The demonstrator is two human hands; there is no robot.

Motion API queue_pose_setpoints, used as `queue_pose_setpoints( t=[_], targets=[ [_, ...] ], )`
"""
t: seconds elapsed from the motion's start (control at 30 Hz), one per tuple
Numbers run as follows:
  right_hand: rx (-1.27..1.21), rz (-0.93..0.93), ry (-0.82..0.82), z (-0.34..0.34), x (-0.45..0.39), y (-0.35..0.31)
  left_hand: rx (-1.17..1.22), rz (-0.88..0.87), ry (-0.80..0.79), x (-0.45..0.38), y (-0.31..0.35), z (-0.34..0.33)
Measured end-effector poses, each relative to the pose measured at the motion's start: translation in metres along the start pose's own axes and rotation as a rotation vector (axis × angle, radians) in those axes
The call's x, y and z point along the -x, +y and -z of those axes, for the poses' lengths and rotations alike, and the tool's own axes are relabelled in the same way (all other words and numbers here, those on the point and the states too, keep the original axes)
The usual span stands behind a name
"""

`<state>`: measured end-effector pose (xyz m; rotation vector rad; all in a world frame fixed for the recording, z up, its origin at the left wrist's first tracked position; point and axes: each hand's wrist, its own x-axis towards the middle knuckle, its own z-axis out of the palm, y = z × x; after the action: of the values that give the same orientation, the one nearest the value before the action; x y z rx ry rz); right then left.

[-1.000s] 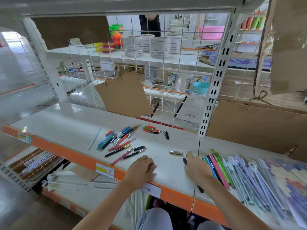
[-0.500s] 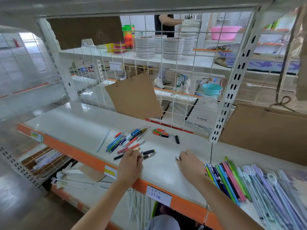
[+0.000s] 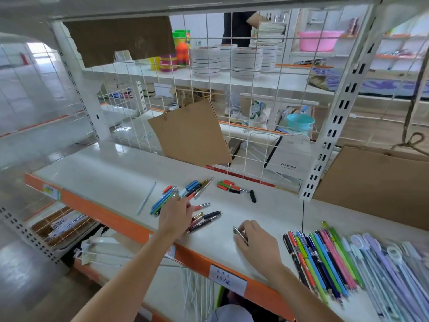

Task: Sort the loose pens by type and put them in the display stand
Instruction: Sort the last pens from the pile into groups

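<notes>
2 hands reach over the white shelf (image 3: 111, 177) among loose pens.

The left hand (image 3: 174, 217) lies palm down with its arm stretched forward from the shelf's orange front edge; its fingers are extended onto the scattered pile of loose pens (image 3: 183, 196), and whether they pinch one I cannot tell, since the fingertips blur into the pile. The right hand (image 3: 254, 240) sits curled nearer the edge, its fingers pinching a short silver pen (image 3: 239, 233) that rests on the shelf. Just right of that hand lies a sorted row of coloured pens (image 3: 322, 259), side by side. Towards the wire grid at the shelf's back lie small red and green pens (image 3: 228, 185) and a black cap (image 3: 252, 196).
</notes>
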<state>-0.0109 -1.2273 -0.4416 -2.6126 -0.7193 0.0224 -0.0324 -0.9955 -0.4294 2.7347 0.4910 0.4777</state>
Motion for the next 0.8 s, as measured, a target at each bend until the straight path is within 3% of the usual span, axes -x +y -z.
queue_pose_setpoints(
  t=[0.17,0.5,0.57,0.67,0.8],
  targets=[
    [-0.063,0.001,0.054,0.001,0.007,-0.004,-0.069,-0.011,0.015,-0.040,0.016,-0.006],
    [-0.239,-0.107,0.067,0.005,0.011,-0.006,-0.270,0.026,-0.163,-0.056,0.034,-0.021],
    [-0.366,-0.217,0.069,0.007,0.009,-0.004,-0.172,0.057,-0.120,-0.043,0.041,-0.015],
    [-0.459,-0.269,0.035,0.010,0.002,0.002,0.253,0.138,-0.101,-0.004,0.054,-0.008],
    [-0.850,-0.396,0.083,0.025,0.005,0.008,0.460,0.011,-0.177,0.053,0.062,-0.013]
  ],
)
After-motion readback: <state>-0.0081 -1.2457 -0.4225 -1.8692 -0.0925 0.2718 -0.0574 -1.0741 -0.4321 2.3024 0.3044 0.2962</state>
